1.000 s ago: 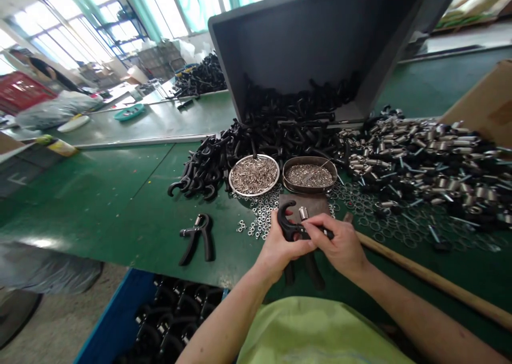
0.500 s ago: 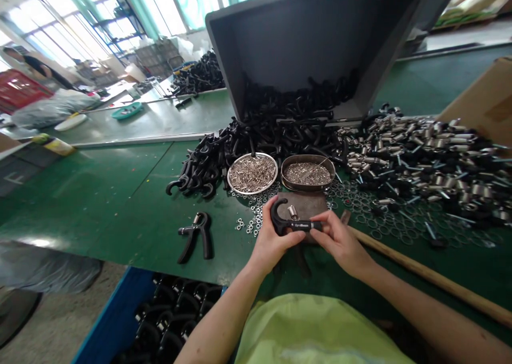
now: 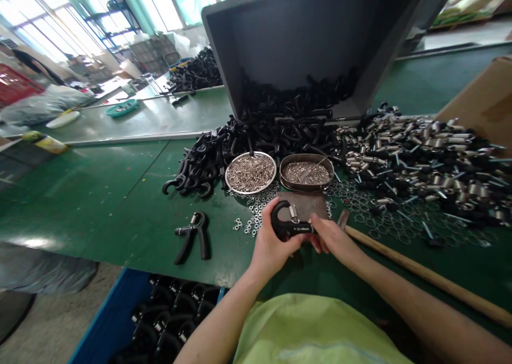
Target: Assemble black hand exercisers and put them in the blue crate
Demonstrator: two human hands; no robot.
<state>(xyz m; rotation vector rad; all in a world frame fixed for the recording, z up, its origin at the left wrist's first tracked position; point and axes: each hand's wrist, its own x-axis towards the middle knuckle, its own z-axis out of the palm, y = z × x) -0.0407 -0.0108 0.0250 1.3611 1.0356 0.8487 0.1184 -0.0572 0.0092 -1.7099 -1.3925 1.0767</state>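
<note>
My left hand [image 3: 271, 242] is wrapped round a black hand gripper [image 3: 287, 224] held just above the green table. A small metal spring [image 3: 293, 211] sits in the hook at its top. My right hand [image 3: 335, 238] is closed on the same gripper's right end, fingers pinched at the arm. Right behind the hands lies a dark metal plate [image 3: 306, 204] among loose washers [image 3: 259, 210].
A finished hand gripper [image 3: 192, 235] lies left on the green table [image 3: 100, 193]. Two dishes of small metal parts [image 3: 250, 172] [image 3: 306, 172] stand behind, then a pile of black handles [image 3: 224, 150] spilling from a tilted grey bin [image 3: 304, 28]. Springs [image 3: 424, 156] heap right; a wooden stick [image 3: 424, 276] lies diagonally. A blue crate [image 3: 168, 321] sits below.
The gripper has been turned and lowered slightly, and the spring now sits inside its hook. My right hand has slid in closer against my left.
</note>
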